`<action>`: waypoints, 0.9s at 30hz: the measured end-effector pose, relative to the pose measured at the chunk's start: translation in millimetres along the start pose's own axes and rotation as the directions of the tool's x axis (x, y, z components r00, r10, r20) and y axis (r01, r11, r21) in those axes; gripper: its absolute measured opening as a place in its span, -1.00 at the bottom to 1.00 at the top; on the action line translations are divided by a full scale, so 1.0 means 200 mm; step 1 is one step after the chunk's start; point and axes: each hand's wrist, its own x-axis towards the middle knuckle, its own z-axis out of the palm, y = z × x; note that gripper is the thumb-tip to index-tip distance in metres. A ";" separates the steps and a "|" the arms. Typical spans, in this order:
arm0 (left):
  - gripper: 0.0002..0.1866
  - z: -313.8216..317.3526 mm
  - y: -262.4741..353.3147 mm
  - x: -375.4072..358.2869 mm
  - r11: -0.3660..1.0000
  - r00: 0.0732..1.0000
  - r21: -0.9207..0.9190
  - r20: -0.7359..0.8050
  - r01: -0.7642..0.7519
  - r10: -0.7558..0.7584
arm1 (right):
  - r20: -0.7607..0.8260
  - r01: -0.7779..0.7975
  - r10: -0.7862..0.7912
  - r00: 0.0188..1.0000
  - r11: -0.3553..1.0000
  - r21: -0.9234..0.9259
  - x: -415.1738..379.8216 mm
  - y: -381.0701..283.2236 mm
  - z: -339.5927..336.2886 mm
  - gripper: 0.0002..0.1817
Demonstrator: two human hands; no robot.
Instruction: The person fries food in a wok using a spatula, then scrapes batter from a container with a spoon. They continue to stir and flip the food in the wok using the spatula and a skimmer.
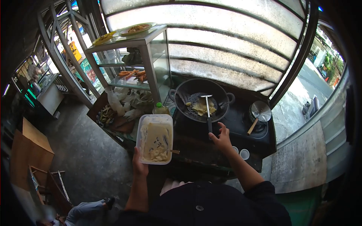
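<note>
My left hand point(140, 164) is closed on the side of a clear plastic container point(141, 130). Pale batter coats the inside, with lumps point(160, 154) gathered at the near end, where a short brown utensil handle point(174, 151) sticks out. My right hand point(224, 140) has thumb and fingers apart beside the black handle of a metal spatula point(209, 124), thumb tip close to the handle's end. The spatula leans in a dark wok point(180, 107), its blade over yellowish frying food point(201, 108). A green-capped bottle point(161, 109) stands behind the container.
Right of the wok, a wire strainer point(261, 110) with a wooden handle lies on the stove point(237, 126). White cups point(244, 154) stand at the near edge. To the left, a glass display case point(155, 71) holds food, with plastic bags point(118, 100) below. Someone's legs point(85, 211) show at lower left.
</note>
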 end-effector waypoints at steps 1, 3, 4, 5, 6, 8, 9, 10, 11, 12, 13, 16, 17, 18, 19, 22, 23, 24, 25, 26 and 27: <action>-0.37 -0.02 0.01 -0.02 1.000 1.000 -0.010 -0.012 -0.010 0.010 | 0.042 0.013 -0.008 0.999 0.995 -0.100 0.01 -0.03 0.03 -0.07; -0.37 -0.04 0.00 -0.06 0.999 0.998 -0.025 -0.051 -0.025 0.024 | 0.165 0.081 -0.034 0.986 0.955 -0.287 0.04 -0.17 0.00 -0.03; -0.37 -0.05 0.00 -0.08 0.999 0.996 -0.038 -0.082 -0.026 0.022 | 0.276 0.154 -0.024 0.961 0.876 -0.458 0.06 -0.23 -0.01 0.02; -0.37 -0.05 -0.01 -0.10 0.999 0.996 -0.035 -0.088 -0.033 0.030 | 0.282 0.161 -0.031 0.959 0.877 -0.453 0.09 -0.23 0.00 0.02; -0.37 -0.05 -0.02 -0.11 0.999 0.995 -0.026 -0.099 -0.034 0.031 | 0.340 0.169 0.027 0.940 0.830 -0.532 0.13 -0.21 0.01 0.05; -0.36 -0.03 -0.05 -0.13 0.999 0.994 -0.018 -0.104 -0.044 0.042 | 0.385 0.187 0.079 0.919 0.774 -0.605 0.18 -0.17 0.01 0.09; -0.35 -0.01 -0.06 -0.15 0.999 0.996 -0.029 -0.080 -0.037 0.034 | 0.408 0.192 0.099 0.907 0.767 -0.613 0.20 -0.16 0.00 0.05; -0.34 0.00 -0.06 -0.15 0.999 0.998 -0.039 -0.055 -0.028 0.026 | 0.431 0.196 0.120 0.895 0.760 -0.620 0.22 -0.14 -0.01 0.02; -0.33 0.00 -0.07 -0.16 0.999 0.999 -0.041 -0.051 -0.021 0.019 | 0.429 0.201 0.111 0.896 0.760 -0.617 0.25 -0.08 0.00 0.02; -0.33 -0.01 -0.07 -0.16 0.999 0.998 -0.040 -0.051 -0.028 0.026 | 0.401 0.168 0.141 0.905 0.749 -0.641 0.26 -0.01 0.01 -0.04; -0.35 -0.02 -0.08 -0.16 0.999 0.999 -0.042 -0.047 -0.016 0.015 | 0.374 0.134 0.171 0.911 0.736 -0.663 0.28 0.03 0.00 -0.11; -0.37 -0.03 -0.06 -0.14 1.000 0.999 -0.031 -0.053 0.003 -0.005 | 0.233 0.008 0.174 0.957 0.785 -0.619 0.33 0.10 -0.09 -0.28; -0.37 -0.04 -0.06 -0.14 0.999 0.998 -0.020 -0.062 0.025 -0.026 | 0.207 -0.009 0.148 0.967 0.834 -0.552 0.34 0.10 -0.13 -0.36; -0.37 -0.06 -0.05 -0.13 0.999 0.997 -0.019 -0.065 0.033 -0.034 | 0.180 -0.028 0.131 0.975 0.876 -0.481 0.35 0.10 -0.18 -0.44; -0.37 -0.08 -0.05 -0.11 0.999 0.998 -0.031 -0.052 0.034 -0.036 | 0.161 -0.111 0.195 0.967 0.899 -0.423 0.39 0.12 -0.22 -0.51; -0.37 -0.14 0.00 -0.06 0.999 0.998 -0.032 -0.049 0.044 -0.046 | 0.156 -0.124 0.177 0.972 0.946 -0.301 0.46 0.30 -0.32 -0.51; -0.36 -0.15 0.02 -0.03 0.999 0.998 -0.019 -0.057 0.033 -0.034 | 0.156 -0.141 0.196 0.968 0.941 -0.307 0.47 0.43 -0.32 -0.51; -0.36 -0.17 0.05 -0.01 0.999 0.997 -0.020 -0.059 0.049 -0.050 | 0.107 0.003 0.036 0.994 0.941 -0.339 0.48 0.58 -0.31 -0.52; -0.36 -0.19 0.07 0.02 0.999 0.997 -0.011 -0.063 0.035 -0.036 | 0.063 0.146 -0.132 0.989 0.915 -0.377 0.46 0.57 -0.30 -0.53; -0.36 -0.21 0.10 0.05 1.000 0.998 -0.002 -0.065 0.019 -0.020 | 0.061 0.136 -0.122 0.991 0.914 -0.383 0.44 0.56 -0.31 -0.53; -0.36 -0.22 0.13 0.09 1.000 0.998 0.001 -0.065 0.013 -0.013 | 0.128 -0.250 0.261 0.957 0.963 -0.098 0.38 0.38 -0.36 -0.59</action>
